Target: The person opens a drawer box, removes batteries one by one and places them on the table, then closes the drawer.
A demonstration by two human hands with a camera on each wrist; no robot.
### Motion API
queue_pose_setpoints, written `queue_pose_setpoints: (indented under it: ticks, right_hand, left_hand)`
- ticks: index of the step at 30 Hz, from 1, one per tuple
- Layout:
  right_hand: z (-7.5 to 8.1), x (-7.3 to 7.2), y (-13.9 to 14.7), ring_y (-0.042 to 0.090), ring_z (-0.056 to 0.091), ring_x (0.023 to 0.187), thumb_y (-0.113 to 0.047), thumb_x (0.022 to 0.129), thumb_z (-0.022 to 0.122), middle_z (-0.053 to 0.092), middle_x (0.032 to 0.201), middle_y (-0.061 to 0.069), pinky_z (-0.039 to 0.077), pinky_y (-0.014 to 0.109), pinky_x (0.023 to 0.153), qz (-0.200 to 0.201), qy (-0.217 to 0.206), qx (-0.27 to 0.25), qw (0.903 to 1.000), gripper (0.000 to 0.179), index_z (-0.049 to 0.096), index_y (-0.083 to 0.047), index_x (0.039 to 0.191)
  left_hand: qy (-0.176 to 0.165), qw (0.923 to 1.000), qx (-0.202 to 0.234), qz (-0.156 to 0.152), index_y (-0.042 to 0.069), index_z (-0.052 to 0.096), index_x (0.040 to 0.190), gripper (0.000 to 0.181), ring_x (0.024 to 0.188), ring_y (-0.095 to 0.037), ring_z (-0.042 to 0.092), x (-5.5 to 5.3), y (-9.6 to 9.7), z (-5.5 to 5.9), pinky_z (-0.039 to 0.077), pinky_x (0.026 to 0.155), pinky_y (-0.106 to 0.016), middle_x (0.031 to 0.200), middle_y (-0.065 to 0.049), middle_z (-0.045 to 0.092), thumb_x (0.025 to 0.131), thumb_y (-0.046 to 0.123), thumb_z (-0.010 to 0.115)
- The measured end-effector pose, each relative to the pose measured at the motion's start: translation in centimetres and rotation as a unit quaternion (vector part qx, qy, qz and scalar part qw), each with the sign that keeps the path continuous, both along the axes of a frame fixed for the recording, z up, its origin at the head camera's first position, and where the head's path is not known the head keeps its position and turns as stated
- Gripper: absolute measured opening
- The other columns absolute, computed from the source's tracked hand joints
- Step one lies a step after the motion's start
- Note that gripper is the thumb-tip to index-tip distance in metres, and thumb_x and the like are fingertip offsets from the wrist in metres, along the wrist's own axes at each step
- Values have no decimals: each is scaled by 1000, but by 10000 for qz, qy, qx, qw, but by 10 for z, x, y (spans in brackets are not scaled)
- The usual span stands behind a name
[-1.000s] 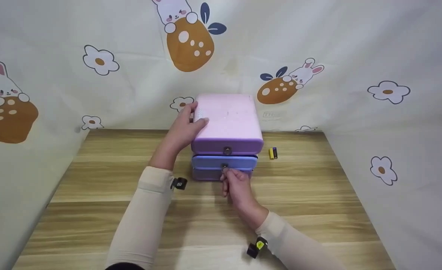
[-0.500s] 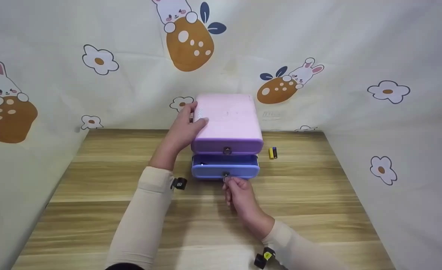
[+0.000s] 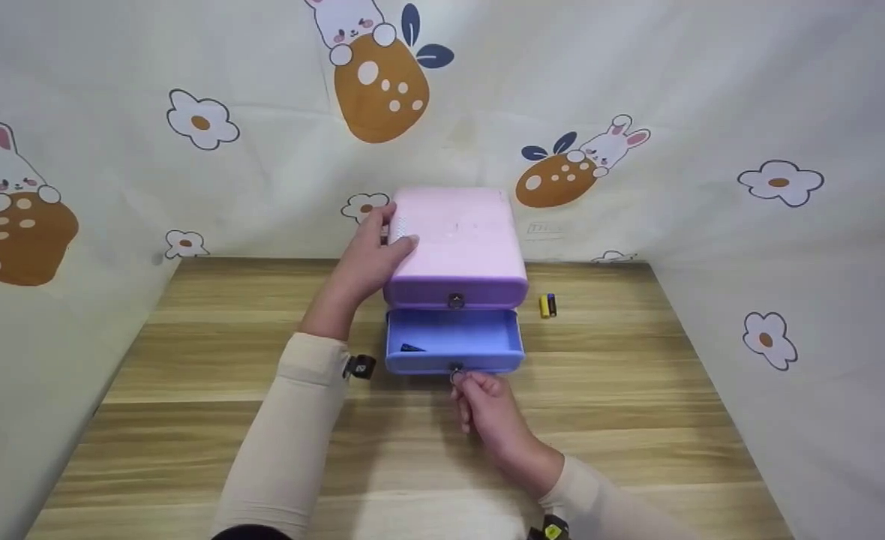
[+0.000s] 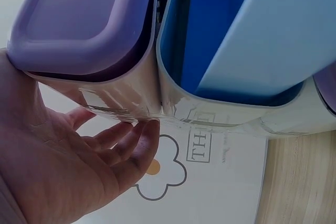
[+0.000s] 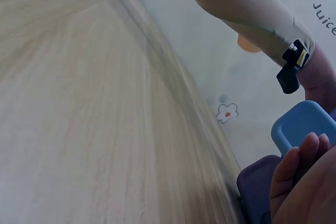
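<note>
Below the left hand (image 3: 372,259) gripping the cabinet (image 3: 461,232), the right hand (image 3: 501,417) pinches the drawer's (image 3: 421,364) knob (image 3: 456,370), opening likely needing a level pull.

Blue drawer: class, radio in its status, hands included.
Left hand grips cabinet; right hand pinches knob. Blue drawer open, black object inside. No obstruction seen besides the hand.

The drawer cabinet (image 3: 457,232) has a pale pink top; its top drawer (image 3: 420,293) is purple, its middle drawer (image 3: 472,331) blue. One battery (image 3: 544,306) is yellow. Streaky brown wood grain covers the tabletop (image 3: 607,405); the off-white backdrop (image 3: 277,172) carries white rabbits (image 3: 349,19), brown-centred flowers (image 3: 220,127) and white-spotted brown fruits (image 3: 379,124).
</note>
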State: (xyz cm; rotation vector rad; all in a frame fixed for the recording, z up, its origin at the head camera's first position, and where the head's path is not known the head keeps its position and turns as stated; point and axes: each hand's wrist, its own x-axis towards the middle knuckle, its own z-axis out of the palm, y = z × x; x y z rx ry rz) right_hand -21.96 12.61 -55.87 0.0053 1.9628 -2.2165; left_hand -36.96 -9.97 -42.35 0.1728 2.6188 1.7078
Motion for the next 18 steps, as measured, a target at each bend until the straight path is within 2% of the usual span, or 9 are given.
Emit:
queue_pose_setpoints:
  ticks: [11,18]
  right_hand:
    - [2,17,6,7,46,44,-14,109,61,51,54,-5,41,22,44,216,-176,113,9995,32,66,-10,77]
    - [1,23,9,7,46,42,-13,107,62,50,52,-4,43,23,42,261,-257,-80,9993,31,66,-8,76]
  left_hand:
    - [-54,10000,51,23,15,28,175,83,154,-33,44,0,0,0,36,128,-51,178,-12,32,106,41,66]
    - [-21,10000,84,-16,14,27,175,83,148,-34,50,1,0,-1,44,122,-50,175,-13,34,106,41,65]
